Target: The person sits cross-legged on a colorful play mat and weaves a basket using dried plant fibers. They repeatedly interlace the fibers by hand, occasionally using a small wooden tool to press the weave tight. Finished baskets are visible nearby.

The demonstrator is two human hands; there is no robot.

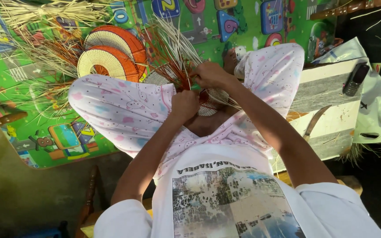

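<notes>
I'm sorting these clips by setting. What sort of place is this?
Probably a home floor used for handweaving. A green children's play mat covers the floor, finished woven discs and loose straw strands lie on it, and both hands, left hand and right hand, grip a half-woven piece.

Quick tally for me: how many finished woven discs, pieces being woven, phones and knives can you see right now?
Finished woven discs, orange and cream, on the mat: 2
Piece being woven, held in left hand and right hand: 1
Phone on the board: 1
Knife on the board: 1
Total: 5
</notes>
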